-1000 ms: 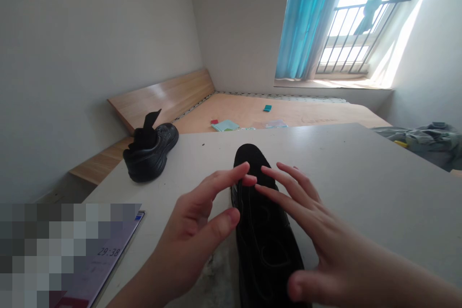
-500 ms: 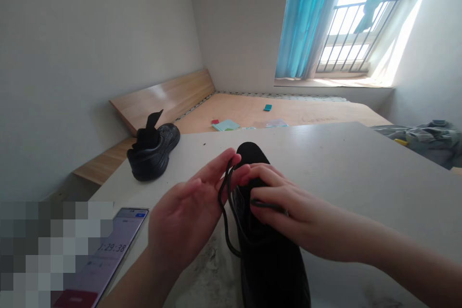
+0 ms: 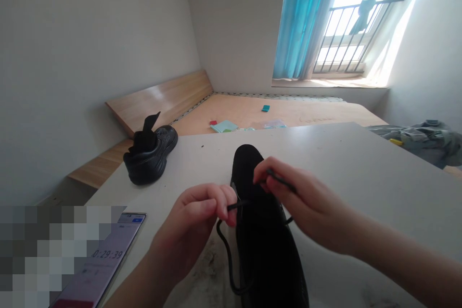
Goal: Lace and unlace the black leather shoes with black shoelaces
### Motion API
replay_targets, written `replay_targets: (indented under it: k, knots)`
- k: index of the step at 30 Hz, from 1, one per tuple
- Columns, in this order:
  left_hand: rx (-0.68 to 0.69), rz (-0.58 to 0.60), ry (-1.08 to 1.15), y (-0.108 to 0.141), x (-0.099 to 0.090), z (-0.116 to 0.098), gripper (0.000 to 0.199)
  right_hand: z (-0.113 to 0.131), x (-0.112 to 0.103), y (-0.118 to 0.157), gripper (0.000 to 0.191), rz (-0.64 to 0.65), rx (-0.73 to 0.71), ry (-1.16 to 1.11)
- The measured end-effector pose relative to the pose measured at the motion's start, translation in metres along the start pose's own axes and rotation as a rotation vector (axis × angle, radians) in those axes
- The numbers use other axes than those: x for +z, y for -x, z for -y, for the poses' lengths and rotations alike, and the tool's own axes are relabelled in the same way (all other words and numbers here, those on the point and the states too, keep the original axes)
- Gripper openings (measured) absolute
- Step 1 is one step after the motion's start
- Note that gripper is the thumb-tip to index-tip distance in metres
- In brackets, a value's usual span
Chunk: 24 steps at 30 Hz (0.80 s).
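Note:
A black shoe (image 3: 269, 260) lies lengthwise on the white table in front of me, its tall dark tongue (image 3: 246, 166) pointing away. At the shoe's left side, my left hand (image 3: 193, 224) is closed in a pinch on a dark shoelace (image 3: 228, 252), which loops down along that side. My right hand (image 3: 306, 202) is above the shoe's right edge, with a length of lace (image 3: 283, 182) gripped between its fingers. A short piece of lace also shows below the right hand. Dark material hides the eyelets.
Another black shoe (image 3: 146, 166) stands at the table's left edge with its tongue up. A phone (image 3: 104, 255) showing a timer lies front left. Beyond the white table (image 3: 317, 149) are a wooden bed board (image 3: 245, 106) with small packets and, at right, a clothes pile (image 3: 422, 139).
My left hand has gone from spread fingers to a pinch on the lace, moving lower. My right hand has lifted slightly up and right with its lace, uncovering more of the shoe.

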<state>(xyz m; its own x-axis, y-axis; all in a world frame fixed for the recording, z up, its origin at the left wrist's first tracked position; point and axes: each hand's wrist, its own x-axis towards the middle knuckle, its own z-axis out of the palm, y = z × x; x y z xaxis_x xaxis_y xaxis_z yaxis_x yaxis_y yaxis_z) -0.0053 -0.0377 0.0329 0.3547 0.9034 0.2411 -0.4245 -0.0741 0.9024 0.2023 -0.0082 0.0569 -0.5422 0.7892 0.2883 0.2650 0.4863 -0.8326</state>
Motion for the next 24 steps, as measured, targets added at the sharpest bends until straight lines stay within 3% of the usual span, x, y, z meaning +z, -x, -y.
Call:
replay_targets:
  k: [2,5,9,12,15,17,21,24]
  knots:
    - [0.013,0.002,0.081,0.002,-0.002,-0.002,0.019,0.000,0.005,0.006,0.034,0.065,-0.140,0.308]
    - [0.022,0.098,-0.013,0.006,-0.004,-0.005,0.039,0.001,0.018,0.012,0.054,0.094,-0.212,0.433]
    - [0.009,0.161,-0.262,0.010,-0.006,-0.006,0.049,0.004,0.032,0.015,0.032,0.029,-0.164,0.339]
    - [0.055,0.141,-0.326,0.010,-0.009,-0.006,0.056,0.009,0.030,0.013,0.031,-0.066,-0.048,0.023]
    - [0.109,0.063,-0.377,0.007,-0.011,-0.006,0.050,0.011,0.014,0.006,0.033,-0.209,0.174,-0.377]
    - [0.116,0.002,-0.503,0.005,-0.009,-0.005,0.040,0.008,-0.003,-0.001,0.031,-0.369,0.232,-0.469]
    - [0.090,0.000,-0.949,0.001,0.001,0.002,0.024,-0.005,-0.039,-0.017,0.036,-0.744,0.024,-0.246]
    - [0.072,0.086,-1.176,-0.001,0.007,0.010,0.024,-0.015,-0.063,-0.022,0.041,-0.827,-0.109,-0.145]
